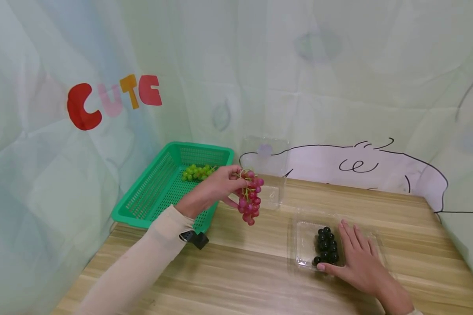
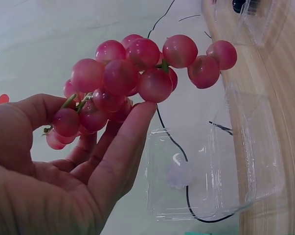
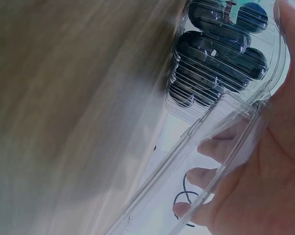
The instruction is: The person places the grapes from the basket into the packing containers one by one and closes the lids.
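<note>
My left hand (image 1: 225, 181) holds a bunch of red grapes (image 1: 251, 203) by its stem end, and the bunch hangs above the table. In the left wrist view the thumb and fingers of the left hand (image 2: 59, 196) are around the near end of the red grapes (image 2: 120, 77). Spread over the right part of a clear plastic box (image 1: 304, 243), my right hand (image 1: 356, 262) touches it with extended fingers. Black grapes (image 1: 325, 246) lie inside that box, beside the thumb. The right wrist view shows the right hand (image 3: 255, 181) against the box's clear plastic edge.
To the left stands a green basket (image 1: 135, 222) with a bunch of green grapes (image 1: 197, 172) in it. Behind the red grapes, another clear plastic box (image 1: 273, 194) sits with its lid raised by the printed curtain (image 1: 339, 109). Wooden tabletop (image 1: 236, 271) lies in front.
</note>
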The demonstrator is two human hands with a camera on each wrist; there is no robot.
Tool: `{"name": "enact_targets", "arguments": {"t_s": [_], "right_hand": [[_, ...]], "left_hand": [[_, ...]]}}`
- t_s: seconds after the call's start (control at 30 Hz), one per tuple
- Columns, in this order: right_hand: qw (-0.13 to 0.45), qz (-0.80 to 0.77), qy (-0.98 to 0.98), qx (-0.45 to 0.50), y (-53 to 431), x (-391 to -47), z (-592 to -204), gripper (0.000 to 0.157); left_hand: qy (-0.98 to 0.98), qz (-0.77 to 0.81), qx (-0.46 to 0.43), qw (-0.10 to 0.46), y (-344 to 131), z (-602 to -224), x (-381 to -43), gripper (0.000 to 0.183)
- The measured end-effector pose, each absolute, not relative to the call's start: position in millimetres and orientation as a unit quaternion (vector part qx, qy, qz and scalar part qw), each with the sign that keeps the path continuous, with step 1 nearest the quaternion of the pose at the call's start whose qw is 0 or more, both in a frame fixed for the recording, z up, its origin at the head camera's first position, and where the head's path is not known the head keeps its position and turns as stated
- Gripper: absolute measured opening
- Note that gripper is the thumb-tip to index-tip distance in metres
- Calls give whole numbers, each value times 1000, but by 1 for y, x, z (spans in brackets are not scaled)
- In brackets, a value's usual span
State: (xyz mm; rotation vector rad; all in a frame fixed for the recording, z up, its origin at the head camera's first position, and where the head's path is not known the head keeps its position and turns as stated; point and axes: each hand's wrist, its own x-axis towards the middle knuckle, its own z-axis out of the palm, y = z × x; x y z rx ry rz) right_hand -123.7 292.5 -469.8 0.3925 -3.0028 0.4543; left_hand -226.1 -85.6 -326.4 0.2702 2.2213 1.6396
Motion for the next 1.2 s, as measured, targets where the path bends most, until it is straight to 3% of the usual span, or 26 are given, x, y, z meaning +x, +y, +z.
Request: {"name": "enact_targets", "arguments": {"t_s": [1.2], "right_hand": [[32, 150, -980, 128, 294, -123, -471, 122]], "left_hand": [[786, 573, 132, 188, -28, -346, -220, 18]]}}
